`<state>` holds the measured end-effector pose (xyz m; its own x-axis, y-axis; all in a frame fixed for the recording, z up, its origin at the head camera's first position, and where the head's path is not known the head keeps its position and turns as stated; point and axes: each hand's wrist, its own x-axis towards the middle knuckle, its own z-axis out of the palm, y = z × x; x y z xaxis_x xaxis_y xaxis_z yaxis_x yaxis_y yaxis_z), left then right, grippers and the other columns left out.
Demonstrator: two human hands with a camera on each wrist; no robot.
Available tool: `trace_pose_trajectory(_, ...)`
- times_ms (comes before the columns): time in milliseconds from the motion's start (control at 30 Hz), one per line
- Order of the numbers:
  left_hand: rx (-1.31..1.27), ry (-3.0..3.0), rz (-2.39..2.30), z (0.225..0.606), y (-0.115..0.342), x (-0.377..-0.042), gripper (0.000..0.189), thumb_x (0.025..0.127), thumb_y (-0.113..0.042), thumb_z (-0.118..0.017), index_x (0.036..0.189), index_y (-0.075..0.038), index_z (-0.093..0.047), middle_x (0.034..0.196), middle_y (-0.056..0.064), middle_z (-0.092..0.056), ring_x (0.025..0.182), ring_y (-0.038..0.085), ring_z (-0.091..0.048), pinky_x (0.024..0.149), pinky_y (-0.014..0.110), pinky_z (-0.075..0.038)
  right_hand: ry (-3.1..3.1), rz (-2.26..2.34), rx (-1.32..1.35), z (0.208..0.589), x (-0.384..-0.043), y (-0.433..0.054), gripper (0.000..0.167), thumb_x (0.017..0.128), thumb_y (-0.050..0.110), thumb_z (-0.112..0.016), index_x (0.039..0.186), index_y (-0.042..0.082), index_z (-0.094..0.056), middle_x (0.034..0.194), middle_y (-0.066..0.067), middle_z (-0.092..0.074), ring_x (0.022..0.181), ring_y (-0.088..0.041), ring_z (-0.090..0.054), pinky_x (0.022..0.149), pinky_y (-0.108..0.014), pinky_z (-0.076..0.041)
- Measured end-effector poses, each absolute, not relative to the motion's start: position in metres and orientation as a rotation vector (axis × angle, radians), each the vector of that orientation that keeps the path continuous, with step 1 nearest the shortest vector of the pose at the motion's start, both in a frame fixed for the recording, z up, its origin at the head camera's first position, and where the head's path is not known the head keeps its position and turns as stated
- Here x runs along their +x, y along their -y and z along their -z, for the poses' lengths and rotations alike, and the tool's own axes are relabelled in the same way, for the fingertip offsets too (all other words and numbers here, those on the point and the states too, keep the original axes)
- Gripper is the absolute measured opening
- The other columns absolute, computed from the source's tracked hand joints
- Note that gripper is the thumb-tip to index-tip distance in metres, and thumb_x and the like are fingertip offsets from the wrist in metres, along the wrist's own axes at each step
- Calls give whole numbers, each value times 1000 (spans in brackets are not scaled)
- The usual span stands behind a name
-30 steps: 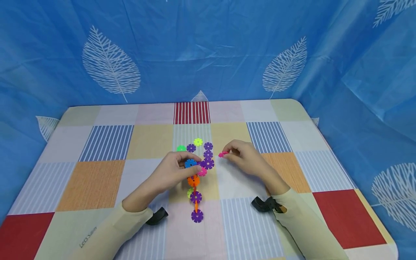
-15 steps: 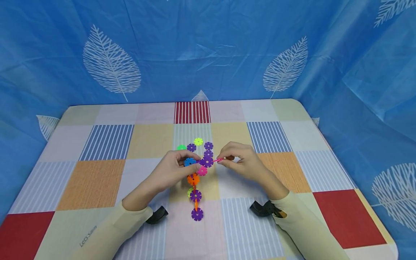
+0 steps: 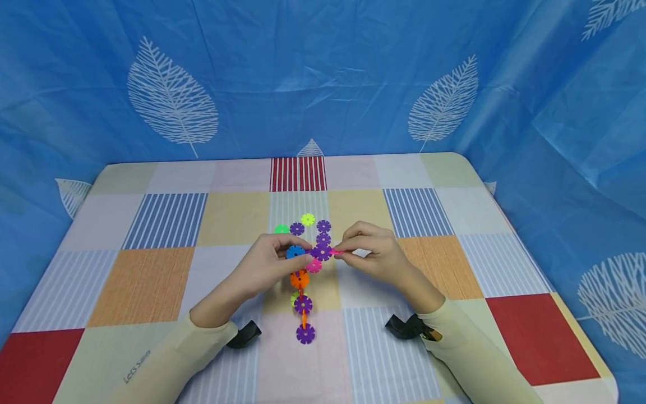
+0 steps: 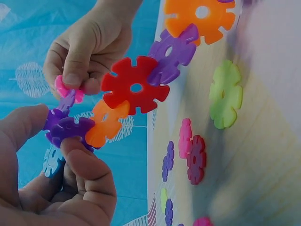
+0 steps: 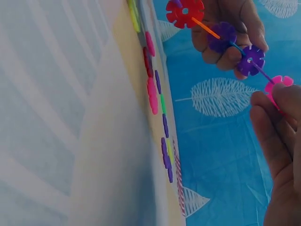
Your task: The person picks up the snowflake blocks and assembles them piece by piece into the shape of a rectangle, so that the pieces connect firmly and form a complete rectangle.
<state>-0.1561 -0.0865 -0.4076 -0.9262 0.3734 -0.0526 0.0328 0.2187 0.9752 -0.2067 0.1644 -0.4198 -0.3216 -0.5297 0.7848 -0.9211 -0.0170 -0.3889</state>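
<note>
A chain of notched plastic flower discs hangs from my left hand (image 3: 272,264), whose thumb and fingers pinch a purple disc (image 4: 70,131). Along the chain are an orange disc (image 4: 107,123), a red disc (image 4: 123,84) and more purple and orange ones. In the head view a blue disc (image 3: 295,252) shows between the left fingers. My right hand (image 3: 375,252) pinches a pink disc (image 5: 277,84) between thumb and fingers. That pink disc meets a thin purple disc (image 4: 67,100) at the chain's end; how deep their slots engage is hidden by the fingertips.
Loose discs lie on the checked tablecloth (image 3: 368,353) beyond and under the chain. Among them are a yellow disc (image 3: 308,219), a green disc (image 3: 281,229) and a purple disc (image 3: 323,226). A blue leaf-patterned sheet (image 3: 313,73) hangs behind the table.
The right hand has moved left and slightly toward me, bringing its pink disc from apart to meeting the chain's end. The left hand has stayed nearly still.
</note>
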Motion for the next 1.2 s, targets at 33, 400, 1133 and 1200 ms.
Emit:
trace_pose_trajectory(33, 383, -2217, -1771, 408, 87, -156, 28, 89, -24, -73, 109, -6, -71, 91, 17, -67, 69, 24, -59, 64, 34, -55, 1846, -1316, 1501, 418, -205, -163, 24, 68, -16, -73, 87, 0, -73, 83, -10, -65, 71, -19, -62, 63, -21, -53)
trace_pose_trajectory(400, 396, -2132, -1847, 409, 91, -160, 27, 88, -21, -74, 110, -5, -73, 95, 18, -69, 72, 25, -63, 68, 36, -57, 1792, -1448, 1475, 421, -206, -163, 7, 80, -6, -74, 86, -3, -72, 86, -15, -69, 77, -24, -67, 68, -26, -55)
trace_pose_trajectory(1133, 370, -2165, -1738, 400, 97, -164, 28, 85, -25, -77, 108, -8, -75, 87, 18, -69, 68, 29, -59, 58, 32, -52, 1902, -1475, 1524, 426, -209, -163, 15, 80, -10, -73, 91, 0, -73, 92, -13, -70, 83, -23, -67, 72, -27, -55)
trace_pose_trajectory(1200, 314, -2177, -1714, 399, 100, -165, 29, 84, -25, -78, 108, -9, -75, 81, 17, -66, 64, 24, -55, 54, 28, -48, 1960, -1472, 1504, 423, -207, -159, 25, 73, -16, -75, 93, -1, -71, 92, -13, -69, 83, -22, -67, 71, -26, -56)
